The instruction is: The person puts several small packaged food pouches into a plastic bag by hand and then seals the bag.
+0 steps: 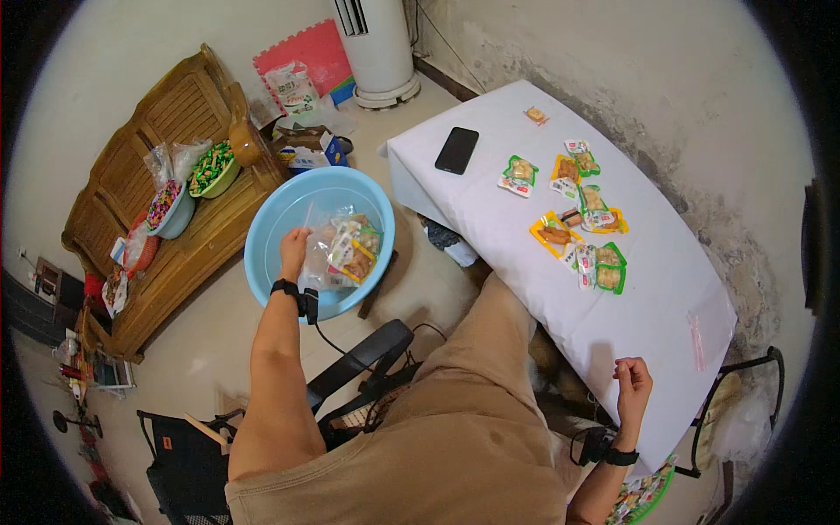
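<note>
A white-draped worktop (499, 227) bearing packets (556, 234) stands by a stained wall (682, 96). The left hand (295, 251) pinches a bag (320, 254) in a tub (259, 241); the right hand (633, 389) half-curls, empty.

The left arm (278, 363) stretches forward, almost straight, with the left hand (295, 252) palm-down, its fingers drawn together in a pinch. The right forearm (600, 490) angles outward, the right hand (633, 387) half-curled and loose.

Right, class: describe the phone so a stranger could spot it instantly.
Start with the white-covered table on the right. Near its far-left corner, a phone lies flat, left of all the snack packets on that table. It is a plain black rectangle, while those packets are brightly coloured.
</note>
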`<action>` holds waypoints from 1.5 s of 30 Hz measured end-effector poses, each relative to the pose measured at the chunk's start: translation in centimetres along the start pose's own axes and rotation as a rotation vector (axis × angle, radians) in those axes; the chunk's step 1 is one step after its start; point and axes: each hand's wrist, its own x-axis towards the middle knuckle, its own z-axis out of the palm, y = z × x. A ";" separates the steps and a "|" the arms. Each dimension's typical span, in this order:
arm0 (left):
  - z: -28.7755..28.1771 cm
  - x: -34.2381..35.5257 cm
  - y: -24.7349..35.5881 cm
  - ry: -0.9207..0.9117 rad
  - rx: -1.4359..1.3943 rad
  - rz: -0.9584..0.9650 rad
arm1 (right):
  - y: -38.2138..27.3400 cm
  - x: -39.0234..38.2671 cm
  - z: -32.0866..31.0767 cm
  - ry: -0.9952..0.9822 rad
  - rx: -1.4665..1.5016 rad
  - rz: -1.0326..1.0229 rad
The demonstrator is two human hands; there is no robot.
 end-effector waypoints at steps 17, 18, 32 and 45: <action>-6.1 -2.9 -10.2 0.015 0.721 -0.364 | -0.5 1.1 2.2 -0.046 -0.090 0.062; -5.9 -2.4 -10.1 0.009 0.772 -0.442 | -0.5 1.1 2.2 -0.038 -0.091 0.069; -2.0 -3.6 -3.0 0.150 0.861 0.148 | 2.4 0.6 0.0 0.023 -0.104 0.129; -1.6 0.5 -9.3 -0.701 0.842 0.052 | 3.3 -0.4 -0.9 0.125 -0.162 0.119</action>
